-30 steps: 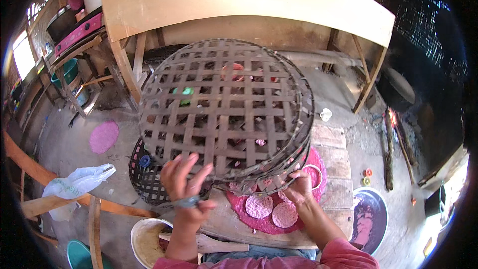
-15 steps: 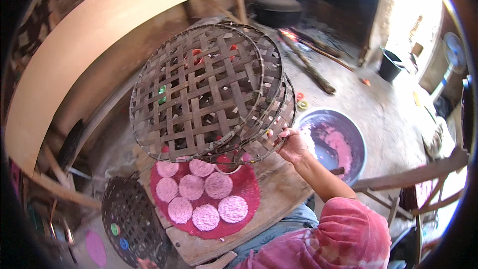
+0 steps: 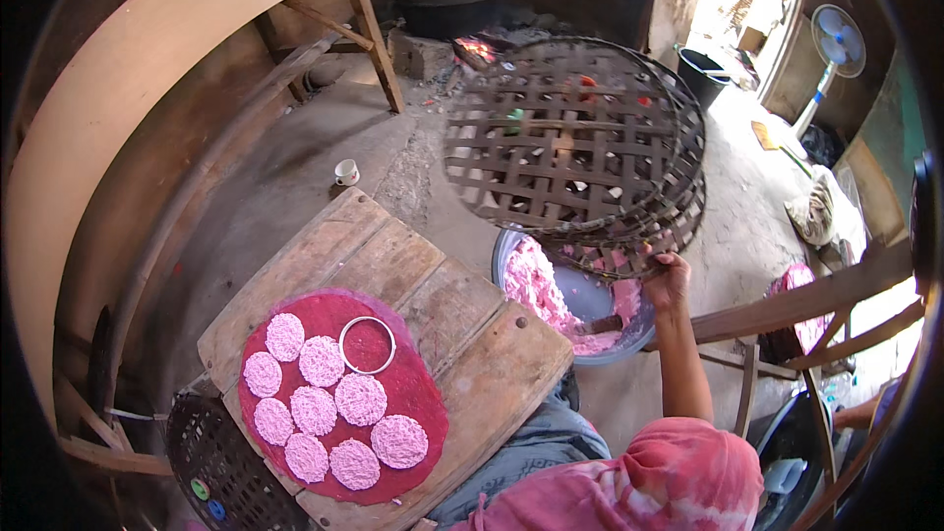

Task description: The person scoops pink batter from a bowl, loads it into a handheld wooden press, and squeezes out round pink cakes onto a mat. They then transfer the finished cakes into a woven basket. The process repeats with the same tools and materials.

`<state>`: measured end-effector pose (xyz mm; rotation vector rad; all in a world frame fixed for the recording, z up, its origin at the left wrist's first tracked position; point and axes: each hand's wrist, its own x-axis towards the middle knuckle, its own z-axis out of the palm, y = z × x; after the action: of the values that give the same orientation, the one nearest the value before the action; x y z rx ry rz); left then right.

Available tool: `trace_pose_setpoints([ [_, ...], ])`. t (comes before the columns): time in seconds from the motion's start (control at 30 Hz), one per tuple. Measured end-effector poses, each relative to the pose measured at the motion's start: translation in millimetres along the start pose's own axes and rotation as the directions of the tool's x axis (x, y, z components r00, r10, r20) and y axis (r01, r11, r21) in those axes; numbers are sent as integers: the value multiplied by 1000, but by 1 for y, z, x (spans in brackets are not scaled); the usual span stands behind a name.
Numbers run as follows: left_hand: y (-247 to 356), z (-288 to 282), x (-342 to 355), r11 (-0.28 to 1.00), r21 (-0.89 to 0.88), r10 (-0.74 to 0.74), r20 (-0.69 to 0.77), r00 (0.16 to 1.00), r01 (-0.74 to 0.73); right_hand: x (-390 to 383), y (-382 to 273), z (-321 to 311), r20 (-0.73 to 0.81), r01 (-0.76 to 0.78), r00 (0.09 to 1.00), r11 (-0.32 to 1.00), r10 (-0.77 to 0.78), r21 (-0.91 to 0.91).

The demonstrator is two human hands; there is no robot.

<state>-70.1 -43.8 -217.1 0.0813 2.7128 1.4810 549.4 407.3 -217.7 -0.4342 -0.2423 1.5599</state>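
Note:
My right hand (image 3: 668, 280) grips the rim of a stack of dark woven bamboo trays (image 3: 565, 152), raised at a tilt over the basin on the right. Small green and red bits show through the gaps of the top tray. My left hand is out of view. On a low wooden table (image 3: 393, 256) lies a round red cloth (image 3: 418, 388) bearing several round pink cakes (image 3: 361, 399) of grainy paste. A white ring mould (image 3: 368, 344) rests on the cloth beside them.
A grey-blue basin (image 3: 639, 334) holds pink mash (image 3: 536, 280). At lower left leans a dark openwork tray (image 3: 211, 442). A covered black pot (image 3: 450, 5) stands by a fire (image 3: 475, 49). A white cup (image 3: 347, 172), a bucket (image 3: 703, 74) and a fan (image 3: 838, 39) are around. Another person's forearm (image 3: 854, 417) shows at right.
My right hand has carried the tray stack rightward, from over the table's far side to over the basin. The ring mould and the table's far part are now uncovered.

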Motion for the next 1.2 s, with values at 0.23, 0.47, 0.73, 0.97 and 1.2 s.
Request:
trace_pose_setpoints([
  [0.23, -17, -19, -2, 984, 135, -112, -21, 994, 113, 50, 24, -21, -54, 10, 999, 996, -6, 85],
  [0.47, -36, -43, -9, 946, 227, -218, -83, 972, 232, 116, 109, -27, -21, -179, 984, 984, 179, 14],
  [0.73, -62, -69, -21, 886, 295, -329, -141, 934, 357, 156, 148, -14, -119, -309, 949, 938, 292, -157],
  [0.97, -98, -93, -32, 822, 347, -419, -169, 892, 452, 178, 163, 5, -261, -480, 871, 833, 416, -275],
  [1.2, -139, -136, -61, 701, 539, -463, -155, 873, 467, 219, 185, -24, -231, -602, 791, 651, 567, -463],
])
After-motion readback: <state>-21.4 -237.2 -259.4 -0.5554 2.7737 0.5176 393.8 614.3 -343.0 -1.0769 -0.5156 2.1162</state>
